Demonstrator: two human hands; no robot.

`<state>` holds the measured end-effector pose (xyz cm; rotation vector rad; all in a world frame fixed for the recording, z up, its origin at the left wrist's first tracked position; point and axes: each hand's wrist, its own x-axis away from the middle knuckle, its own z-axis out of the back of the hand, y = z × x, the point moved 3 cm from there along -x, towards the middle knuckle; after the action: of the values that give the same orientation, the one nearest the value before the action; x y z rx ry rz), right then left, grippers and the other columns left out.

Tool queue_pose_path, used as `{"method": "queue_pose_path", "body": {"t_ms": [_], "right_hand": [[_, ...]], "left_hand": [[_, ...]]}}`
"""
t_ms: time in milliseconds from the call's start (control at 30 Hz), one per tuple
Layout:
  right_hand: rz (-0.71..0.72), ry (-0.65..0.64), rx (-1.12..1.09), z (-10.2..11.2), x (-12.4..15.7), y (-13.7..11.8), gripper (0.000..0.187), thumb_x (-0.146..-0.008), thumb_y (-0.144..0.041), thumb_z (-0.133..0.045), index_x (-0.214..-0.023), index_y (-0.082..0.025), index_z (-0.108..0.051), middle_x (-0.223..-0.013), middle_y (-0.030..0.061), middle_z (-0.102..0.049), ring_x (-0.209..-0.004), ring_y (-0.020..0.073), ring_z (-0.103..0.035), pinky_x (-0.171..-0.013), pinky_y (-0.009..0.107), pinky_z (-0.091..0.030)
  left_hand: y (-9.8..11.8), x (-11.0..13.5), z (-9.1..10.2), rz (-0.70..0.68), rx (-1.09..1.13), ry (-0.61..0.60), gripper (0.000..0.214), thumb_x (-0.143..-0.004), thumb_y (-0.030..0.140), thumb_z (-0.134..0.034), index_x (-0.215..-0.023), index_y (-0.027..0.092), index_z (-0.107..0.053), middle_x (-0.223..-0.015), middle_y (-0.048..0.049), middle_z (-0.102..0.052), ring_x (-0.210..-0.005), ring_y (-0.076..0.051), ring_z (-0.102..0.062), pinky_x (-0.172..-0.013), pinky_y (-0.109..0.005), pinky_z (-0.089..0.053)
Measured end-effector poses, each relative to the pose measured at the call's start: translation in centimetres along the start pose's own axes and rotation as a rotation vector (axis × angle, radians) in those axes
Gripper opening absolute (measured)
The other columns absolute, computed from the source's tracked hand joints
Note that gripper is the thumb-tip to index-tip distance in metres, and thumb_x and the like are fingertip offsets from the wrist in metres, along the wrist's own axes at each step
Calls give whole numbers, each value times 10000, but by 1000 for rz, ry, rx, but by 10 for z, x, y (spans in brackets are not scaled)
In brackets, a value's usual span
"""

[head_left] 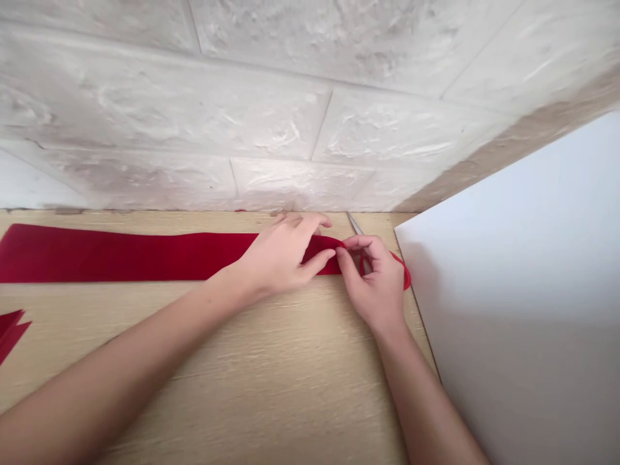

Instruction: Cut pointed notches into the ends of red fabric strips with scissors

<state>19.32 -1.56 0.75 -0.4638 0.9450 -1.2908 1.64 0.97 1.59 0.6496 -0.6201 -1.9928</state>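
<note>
My forearms [116, 381] reach in from the bottom of the view, above the wood-grain surface [300, 374]. My left hand [283, 255] is closed over the red strip [121, 255], with the thumb in front and the fingers across the top. My right hand [372, 284] pinches the strip's curled end between thumb and forefinger. The strip lies flat, running left from under my hands. A thin red loop [405, 274] curves just beside my right hand, and a metal blade tip [354, 223] shows behind it, near the brick-patterned wall [242, 97]. A white board [508, 258] fills the right side, and red scraps [10, 329] lie at the left edge.
</note>
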Motion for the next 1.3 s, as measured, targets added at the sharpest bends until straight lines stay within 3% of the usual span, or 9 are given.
{"method": "queue_pose_path", "body": {"t_ms": [133, 233, 400, 533, 933, 1300], "right_hand": [[11, -28, -63, -3, 2, -4, 48, -925, -267, -683, -967, -244, -691, -917, 15, -777, -812, 183, -727, -759, 339, -589], [-40, -48, -131, -7, 4, -3, 75, -932, -289, -681, -988, -242, -694, -907, 18, -781, -775, 175, -731, -706, 323, -594], [-115, -28, -179, -12, 3, 1, 106, -934, -326, -678, -992, -239, -694, -866, 17, -783, -727, 168, -730, -667, 313, -596], [-151, 13, -157, -12, 1, 2, 105, -898, -334, -703, -937, -241, -678, -806, 10, -775, -667, 169, -715, -620, 308, -592], [-81, 63, -146, -9, 1, -7, 75, -895, -317, -707, -891, -242, -709, -781, -5, -761, -605, 145, -677, -544, 276, -553], [-40, 77, -104, -8, 2, -7, 64, -901, -305, -702, -905, -247, -729, -811, 1, -773, -607, 148, -676, -542, 283, -556]], "left_hand": [[5, -4, 12, 31, -15, -133, 275, -1011, 304, -473, -1011, 222, -736, -1002, -30, -790, -893, -239, -707, -809, -406, -514], [4, -6, 18, 61, -36, -158, 284, -1004, 298, -490, -928, 216, -752, -850, -21, -769, -720, -194, -651, -688, -359, -459], [-3, -5, 10, 64, 63, -83, 252, -991, 298, -516, -990, 210, -751, -909, -16, -790, -746, -174, -662, -696, -334, -453], [-10, -3, 0, 119, 113, -23, 265, -992, 332, -521, -1038, 199, -745, -897, -15, -799, -639, -148, -631, -646, -319, -449], [2, -6, 13, 53, 67, -77, 301, -1027, 272, -492, -1070, 227, -787, -1108, -30, -819, -1003, -225, -752, -915, -381, -555], [0, -7, 14, 84, 84, -49, 239, -1006, 253, -568, -1039, 243, -805, -1075, 12, -830, -971, -217, -762, -867, -359, -549]]}}
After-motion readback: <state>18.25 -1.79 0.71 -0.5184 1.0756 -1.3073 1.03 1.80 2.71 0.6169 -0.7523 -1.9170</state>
